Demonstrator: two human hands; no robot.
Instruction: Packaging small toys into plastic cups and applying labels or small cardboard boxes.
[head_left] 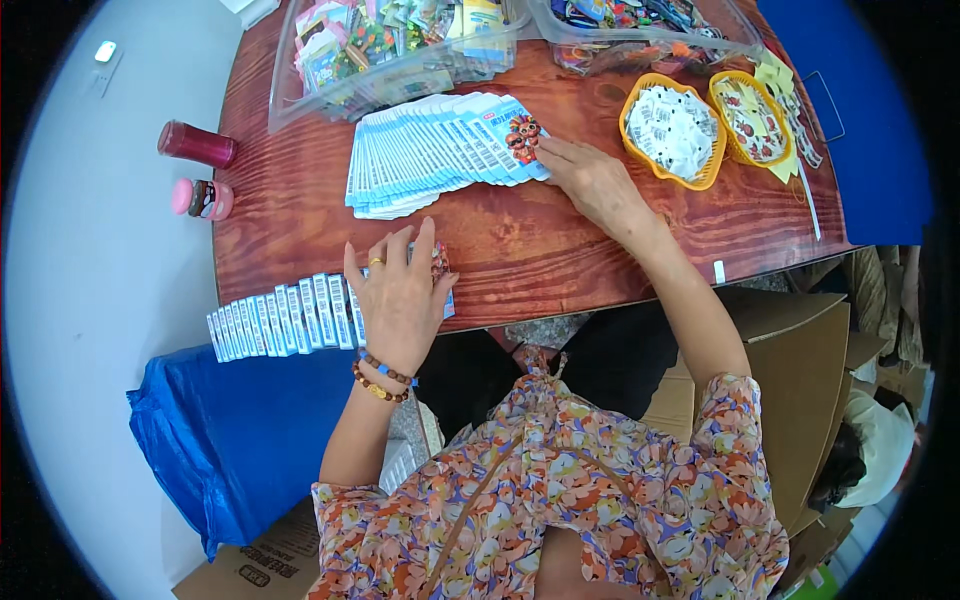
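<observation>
Pale blue and white printed cards (430,145) lie in an overlapping fan across the middle of the table. The card at the fan's right end shows a colourful cartoon picture. My right hand (595,185) rests at that end, its fingers stretched out and touching the card's edge; its thumb is hard to make out. Along the table's near edge, at left, runs a row of overlapping blue and white folded cards or packets (285,318). Over the right end of this row my left hand (400,300) lies with fingers spread, partly covering a piece with a colourful picture.
Two clear plastic bins (395,85) (640,58) of small packets stand at the back. Yellow baskets (714,165) (775,160) hold white packets and printed pieces at right. A red-lidded jar (205,145) and a pink-lidded jar (212,200) stand by the left edge. Cardboard (775,390) leans at lower right.
</observation>
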